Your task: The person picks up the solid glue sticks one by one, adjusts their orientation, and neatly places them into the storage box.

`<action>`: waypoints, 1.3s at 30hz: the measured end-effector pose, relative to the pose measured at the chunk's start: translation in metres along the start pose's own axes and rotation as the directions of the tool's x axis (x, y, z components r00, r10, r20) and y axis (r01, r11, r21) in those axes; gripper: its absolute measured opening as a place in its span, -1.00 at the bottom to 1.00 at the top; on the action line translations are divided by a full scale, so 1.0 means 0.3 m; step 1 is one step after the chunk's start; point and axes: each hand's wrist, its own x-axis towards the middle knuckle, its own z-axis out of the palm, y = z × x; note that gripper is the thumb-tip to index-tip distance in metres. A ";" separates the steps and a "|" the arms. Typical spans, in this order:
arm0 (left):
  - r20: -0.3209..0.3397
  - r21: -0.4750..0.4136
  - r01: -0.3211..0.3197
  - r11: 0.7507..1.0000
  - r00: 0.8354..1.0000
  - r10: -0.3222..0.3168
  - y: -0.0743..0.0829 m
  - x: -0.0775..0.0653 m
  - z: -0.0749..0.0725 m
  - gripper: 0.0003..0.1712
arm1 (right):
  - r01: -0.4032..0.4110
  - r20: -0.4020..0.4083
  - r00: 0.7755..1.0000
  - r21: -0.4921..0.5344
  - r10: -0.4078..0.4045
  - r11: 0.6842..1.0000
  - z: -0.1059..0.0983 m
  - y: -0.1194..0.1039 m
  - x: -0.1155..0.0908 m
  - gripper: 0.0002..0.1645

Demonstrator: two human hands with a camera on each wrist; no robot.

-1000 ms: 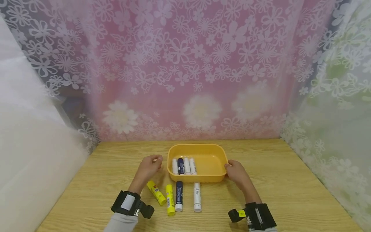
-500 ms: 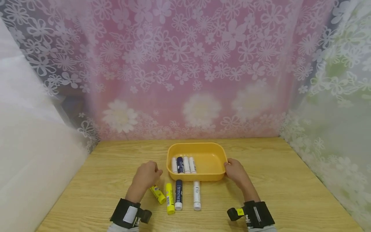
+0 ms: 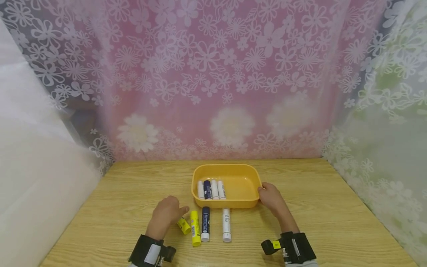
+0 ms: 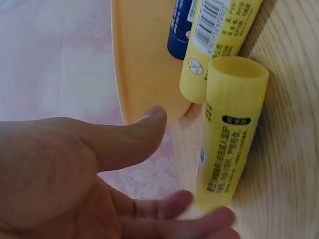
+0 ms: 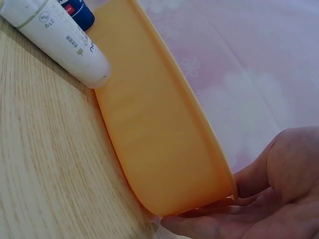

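Observation:
My left hand (image 3: 165,215) hovers over the leftmost yellow glue stick (image 3: 184,225), hiding its far end in the head view. In the left wrist view, thumb and fingers are spread apart beside that glue stick (image 4: 232,134), with nothing between them; whether a fingertip touches it I cannot tell. A second yellow glue stick (image 3: 195,228) lies just right of it. My right hand (image 3: 271,198) grips the right end of a yellow-orange plastic tray (image 3: 227,204), thumb at the rim and fingers along the outer wall (image 5: 159,124).
A navy glue stick (image 3: 205,224) and a white glue stick (image 3: 227,225) lie in front of the tray. Inside it, at the left, several white and navy glue sticks (image 3: 207,190) lie side by side. Flowered curtains (image 3: 227,74) enclose the wooden table (image 3: 140,178).
My left hand has come down and toward me, from beside the tray's left end to over the leftmost yellow glue stick. The right hand keeps its grip on the tray.

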 end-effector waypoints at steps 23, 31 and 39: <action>0.021 -0.033 0.023 0.999 1.000 -0.023 -0.041 -0.017 0.027 -0.55 | 0.007 -0.013 1.000 -0.012 -0.007 1.000 0.003 0.002 -0.006 -0.47; -0.006 -0.052 -0.002 0.999 1.000 0.001 -0.040 -0.015 0.030 -0.68 | 0.002 -0.009 1.000 -0.001 -0.002 1.000 0.007 0.005 0.000 -0.46; 0.034 -0.068 0.056 0.996 0.998 -0.054 -0.025 0.003 0.028 -0.76 | 0.003 -0.007 1.000 0.005 -0.003 1.000 0.004 0.006 0.001 -0.47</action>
